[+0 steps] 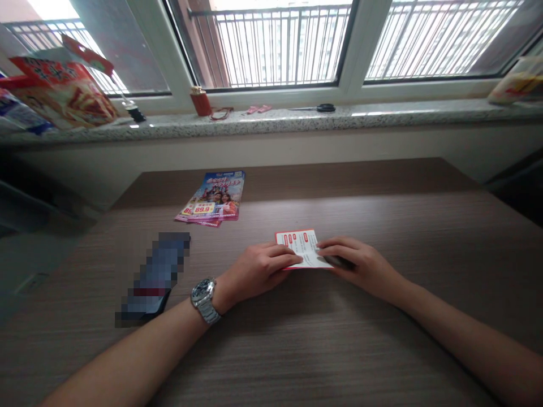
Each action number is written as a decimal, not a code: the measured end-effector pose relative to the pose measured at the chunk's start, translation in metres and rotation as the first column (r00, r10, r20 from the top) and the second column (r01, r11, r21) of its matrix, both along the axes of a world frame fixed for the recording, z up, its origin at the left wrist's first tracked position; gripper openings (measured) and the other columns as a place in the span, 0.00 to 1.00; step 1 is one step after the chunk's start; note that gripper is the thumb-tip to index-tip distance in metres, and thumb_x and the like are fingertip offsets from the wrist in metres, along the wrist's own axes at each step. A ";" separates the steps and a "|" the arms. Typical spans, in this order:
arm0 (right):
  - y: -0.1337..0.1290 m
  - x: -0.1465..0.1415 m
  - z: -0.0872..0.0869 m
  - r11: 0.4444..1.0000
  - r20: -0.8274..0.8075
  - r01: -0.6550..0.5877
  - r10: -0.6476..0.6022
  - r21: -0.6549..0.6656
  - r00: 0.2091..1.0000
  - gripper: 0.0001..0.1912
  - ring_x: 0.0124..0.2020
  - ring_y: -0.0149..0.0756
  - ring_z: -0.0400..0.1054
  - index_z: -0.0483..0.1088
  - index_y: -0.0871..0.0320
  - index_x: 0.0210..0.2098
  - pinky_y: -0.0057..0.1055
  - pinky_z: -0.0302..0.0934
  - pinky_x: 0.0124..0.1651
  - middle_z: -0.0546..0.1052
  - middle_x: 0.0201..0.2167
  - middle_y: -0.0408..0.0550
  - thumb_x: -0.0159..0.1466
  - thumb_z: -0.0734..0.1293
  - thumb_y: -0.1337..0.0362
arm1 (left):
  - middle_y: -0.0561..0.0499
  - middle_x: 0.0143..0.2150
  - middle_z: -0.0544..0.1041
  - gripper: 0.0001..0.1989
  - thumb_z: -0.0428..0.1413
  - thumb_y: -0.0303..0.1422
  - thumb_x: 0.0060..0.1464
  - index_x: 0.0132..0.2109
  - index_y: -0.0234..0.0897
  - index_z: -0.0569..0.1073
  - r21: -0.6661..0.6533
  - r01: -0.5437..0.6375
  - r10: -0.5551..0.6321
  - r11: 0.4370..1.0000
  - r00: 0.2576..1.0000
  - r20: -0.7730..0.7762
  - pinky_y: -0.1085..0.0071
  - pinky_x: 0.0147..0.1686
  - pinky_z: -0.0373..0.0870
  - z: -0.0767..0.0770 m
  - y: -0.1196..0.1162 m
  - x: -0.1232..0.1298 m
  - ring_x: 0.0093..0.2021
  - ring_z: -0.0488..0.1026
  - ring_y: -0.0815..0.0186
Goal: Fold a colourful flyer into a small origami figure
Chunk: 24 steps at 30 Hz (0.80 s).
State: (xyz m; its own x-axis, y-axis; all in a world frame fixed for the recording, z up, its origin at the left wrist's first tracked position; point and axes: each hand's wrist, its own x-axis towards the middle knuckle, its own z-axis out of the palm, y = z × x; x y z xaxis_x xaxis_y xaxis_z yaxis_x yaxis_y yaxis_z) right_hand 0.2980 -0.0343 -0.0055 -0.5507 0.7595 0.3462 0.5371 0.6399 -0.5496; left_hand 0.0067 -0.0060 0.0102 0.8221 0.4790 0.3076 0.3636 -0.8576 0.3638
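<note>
Clock positions are centred on the leaflet (302,239), with 12 o'clock toward the window (271,51).

Workpiece: the leaflet lies near the middle of the table (271,350), between the two hands.

Hand state: the left hand (263,265) approaches from 8 o'clock, palm down, fingers gently bent and close together, tips resting on the paper. Its grip cannot be determined, as the thumb is largely hidden. The right hand (363,261) sits at 4 o'clock, loosely curved and partly open, fingertips at the right-hand border; whether its thumb pinches the paper cannot be determined.

Recommended handling: the step appears to be steadying and flattening the sheet. Keep the left fingers as the anchor. Align edges before applying pressure, then smooth outward with light, even strokes. Avoid dragging, which could skew or crease thin paper.

Markings:
- Leaflet: red label blocks and rows of text, too small to read.
- Flyers (223,195), stacked at 10 o'clock: "89.9" in a yellow box; the slanted headline cannot be read reliably.
- Red food packet (78,93), on the windowsill at 10 o'clock: large characters, not legible.
- Wristwatch (203,291), left wrist: no readable brand.
</note>
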 end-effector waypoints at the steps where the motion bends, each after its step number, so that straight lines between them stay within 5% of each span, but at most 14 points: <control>1: 0.000 0.000 0.000 1.000 -0.003 0.005 -0.005 -0.002 1.000 0.13 0.53 0.42 0.73 0.74 0.51 0.51 0.40 0.68 0.55 0.78 0.52 0.52 0.68 0.67 0.68 | 0.45 0.50 0.79 0.13 0.49 0.30 0.70 0.55 0.38 0.74 -0.007 0.000 0.000 1.000 1.000 0.014 0.67 0.46 0.73 0.000 0.000 0.000 0.47 0.77 0.62; 7: 0.000 -0.006 0.000 0.999 -0.035 0.036 -0.036 0.003 0.999 0.05 0.46 0.40 0.72 0.76 0.53 0.42 0.37 0.67 0.50 0.79 0.44 0.50 0.69 0.67 0.66 | 0.46 0.49 0.80 0.12 0.51 0.30 0.69 0.57 0.38 0.73 -0.063 -0.060 0.065 0.996 0.993 0.093 0.68 0.44 0.75 -0.004 -0.001 0.002 0.46 0.78 0.62; 14: 0.003 -0.013 0.001 0.987 -0.046 0.111 -0.117 -0.114 0.992 0.08 0.43 0.41 0.70 0.74 0.56 0.35 0.37 0.64 0.47 0.76 0.40 0.50 0.70 0.65 0.66 | 0.46 0.57 0.74 0.30 0.56 0.28 0.66 0.70 0.46 0.57 -0.154 -0.206 0.232 0.966 0.956 0.178 0.68 0.50 0.76 -0.010 0.000 0.007 0.51 0.76 0.63; 24: 0.008 -0.014 -0.003 0.972 -0.069 0.172 -0.185 -0.161 0.980 0.09 0.40 0.38 0.70 0.72 0.56 0.32 0.34 0.64 0.45 0.73 0.38 0.48 0.69 0.66 0.62 | 0.43 0.58 0.74 0.19 0.54 0.31 0.67 0.63 0.40 0.69 -0.047 -0.248 0.252 0.968 0.963 0.095 0.55 0.57 0.72 -0.010 0.007 0.010 0.56 0.72 0.57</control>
